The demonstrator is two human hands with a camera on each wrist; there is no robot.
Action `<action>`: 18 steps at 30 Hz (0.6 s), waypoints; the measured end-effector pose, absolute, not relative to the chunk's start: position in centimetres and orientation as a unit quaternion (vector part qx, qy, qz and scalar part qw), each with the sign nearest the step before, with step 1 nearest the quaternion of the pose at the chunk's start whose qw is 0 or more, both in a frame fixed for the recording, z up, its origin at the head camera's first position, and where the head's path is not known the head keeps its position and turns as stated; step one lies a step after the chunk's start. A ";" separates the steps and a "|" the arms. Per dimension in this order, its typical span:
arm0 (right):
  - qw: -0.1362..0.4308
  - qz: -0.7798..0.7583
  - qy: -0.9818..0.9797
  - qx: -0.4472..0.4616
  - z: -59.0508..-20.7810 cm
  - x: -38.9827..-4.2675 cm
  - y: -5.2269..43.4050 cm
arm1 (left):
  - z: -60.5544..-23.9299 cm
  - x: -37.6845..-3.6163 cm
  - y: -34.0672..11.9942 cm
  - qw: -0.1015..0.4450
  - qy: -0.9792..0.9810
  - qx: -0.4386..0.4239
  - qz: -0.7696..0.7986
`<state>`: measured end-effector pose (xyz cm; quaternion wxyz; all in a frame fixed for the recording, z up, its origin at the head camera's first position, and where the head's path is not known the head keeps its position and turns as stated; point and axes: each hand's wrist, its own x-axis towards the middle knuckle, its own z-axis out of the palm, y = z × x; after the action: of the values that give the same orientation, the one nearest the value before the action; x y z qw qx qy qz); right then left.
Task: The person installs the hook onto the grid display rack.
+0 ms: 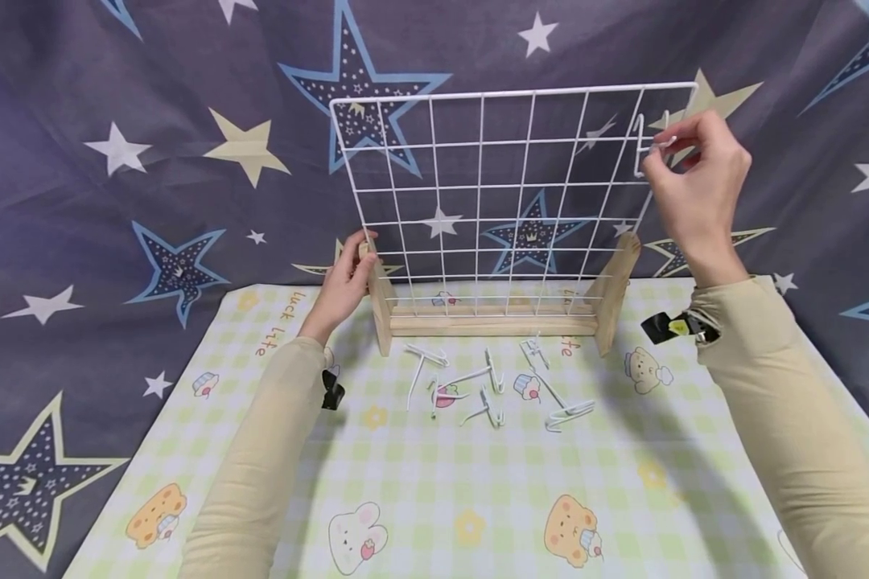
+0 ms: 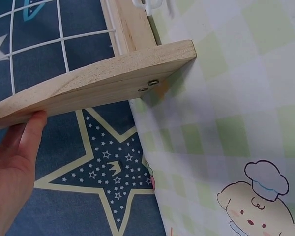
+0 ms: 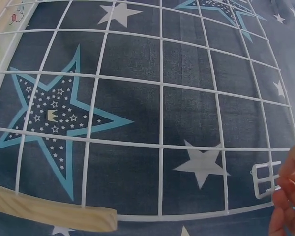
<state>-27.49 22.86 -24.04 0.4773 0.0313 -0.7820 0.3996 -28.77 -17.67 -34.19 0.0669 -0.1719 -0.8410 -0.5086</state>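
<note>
A white wire grid panel (image 1: 480,185) stands upright in a wooden stand (image 1: 492,325). My left hand (image 1: 343,288) holds the stand's left side post (image 1: 380,299); in the left wrist view a fingertip (image 2: 39,118) presses the wood's outer face. Up at the panel's top right corner, my right hand (image 1: 704,181) pinches a white wire hook (image 1: 639,149) between thumb and fingers. The hook's rectangular back frame (image 3: 263,180) overlaps the grid wires in the right wrist view; its arm is partly hidden by the fingers.
Several loose white hooks (image 1: 491,410) lie on the checked tablecloth (image 1: 420,482) in front of the stand. Behind the panel hangs a dark star-patterned cloth (image 1: 188,96). The stand's right side post (image 1: 618,293) is below my right hand.
</note>
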 end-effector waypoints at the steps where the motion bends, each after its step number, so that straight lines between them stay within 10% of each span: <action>1: 0.476 0.400 -0.783 0.030 -24.1 -27.5 22.8 | -34.2 -28.8 -17.7 0.066 -0.840 -0.171 -0.511; 18: 0.447 0.474 -0.757 0.055 -25.4 -27.7 23.4 | -34.2 -28.7 -17.7 0.063 -0.839 -0.172 -0.512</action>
<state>-27.73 23.43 -25.44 0.4471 0.0548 -0.7568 0.4737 -28.67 -17.70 -34.21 0.0633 -0.1720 -0.8389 -0.5124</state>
